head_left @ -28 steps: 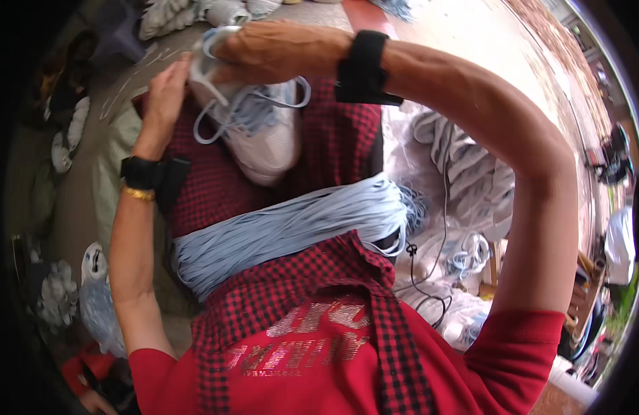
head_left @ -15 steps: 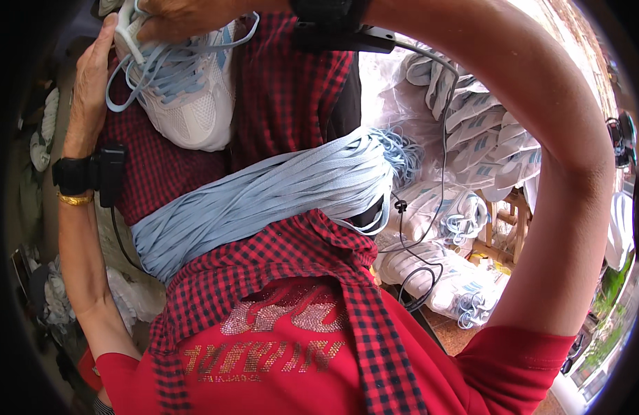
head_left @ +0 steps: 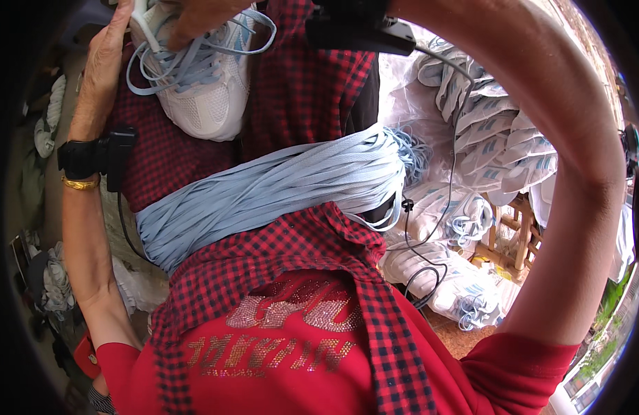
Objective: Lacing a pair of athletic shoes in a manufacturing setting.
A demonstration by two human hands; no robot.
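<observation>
While both hands grip a white shoe, bagged shoes crowd the floor; laces lie across the lap

shoe on lap, between hands | lace bundle nearer body | bagged shoes at right

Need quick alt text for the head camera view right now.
Both hands hold a white mesh sneaker with loose light-blue laces on the lap: left hand at its heel, right hand on top. A thick bundle of light-blue laces lies across the lap.
</observation>
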